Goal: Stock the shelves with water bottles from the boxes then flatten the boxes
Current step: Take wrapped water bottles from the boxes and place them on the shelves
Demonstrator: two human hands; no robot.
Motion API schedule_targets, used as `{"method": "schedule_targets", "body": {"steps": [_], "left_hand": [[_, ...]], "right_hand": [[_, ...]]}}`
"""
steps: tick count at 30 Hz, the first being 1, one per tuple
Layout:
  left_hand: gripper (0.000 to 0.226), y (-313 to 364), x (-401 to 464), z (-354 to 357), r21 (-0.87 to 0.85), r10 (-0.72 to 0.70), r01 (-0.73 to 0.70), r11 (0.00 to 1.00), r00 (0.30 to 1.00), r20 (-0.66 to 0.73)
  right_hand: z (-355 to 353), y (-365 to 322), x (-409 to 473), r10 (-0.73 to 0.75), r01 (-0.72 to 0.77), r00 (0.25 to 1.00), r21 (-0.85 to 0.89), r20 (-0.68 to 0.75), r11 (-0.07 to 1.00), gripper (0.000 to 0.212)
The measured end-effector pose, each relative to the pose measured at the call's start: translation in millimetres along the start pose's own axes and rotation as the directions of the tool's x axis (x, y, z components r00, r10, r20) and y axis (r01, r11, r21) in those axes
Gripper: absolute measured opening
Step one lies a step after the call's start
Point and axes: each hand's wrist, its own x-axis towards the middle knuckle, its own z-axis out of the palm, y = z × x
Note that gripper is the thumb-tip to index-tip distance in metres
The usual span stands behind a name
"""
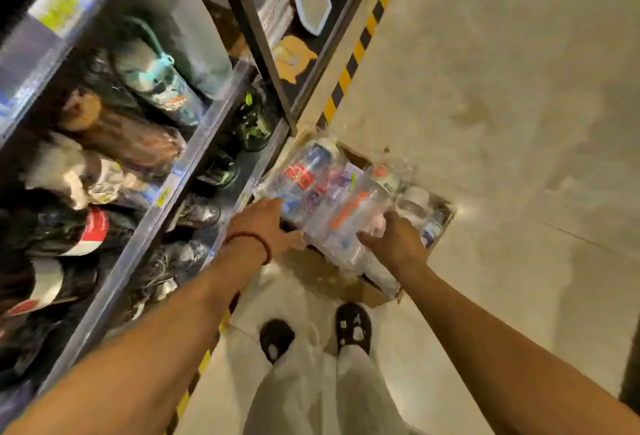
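Both arms reach down and forward from the bottom corners toward a cardboard box [349,282] on the floor, center of frame. Left hand [265,226], red bead bracelet [258,238] on the wrist, is laid against the left side of a plastic-wrapped bundle of water bottles [322,199], fingers curled onto the wrap, thumb pointing right along the bundle's near edge. Right hand [393,238] grips the bundle's right near corner, fingers closed into the plastic, back of hand up. The bundle sits over the open box, tilted up toward the top of the frame; whether it touches the box can't be told, motion blur. More bottles [420,206] show in the box at center right. Metal shelves [166,199] with blurred wrapped goods fill the left half. Black-and-yellow floor tape [360,46] runs along the shelf base. Two dark shoes [353,327] at bottom center.
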Motion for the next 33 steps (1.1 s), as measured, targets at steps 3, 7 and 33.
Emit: {"method": "schedule_targets", "body": {"steps": [3,7,33], "left_hand": [[0.068,-15,50,16,0.023,-0.022,0.021,1.0,1.0,0.021],[0.067,-33,116,41,-0.005,-0.032,0.033,0.999,0.999,0.026],[0.075,-65,171,66,-0.502,-0.194,0.228,0.834,0.974,0.119]], "right_hand": [[25,1,38,0.087,-0.087,0.996,-0.001,0.031,0.996,0.065],[60,1,83,0.239,-0.244,0.968,0.074,0.071,0.967,0.08],[114,-35,111,0.543,-0.297,0.834,0.747,-0.102,0.595,0.069]]}}
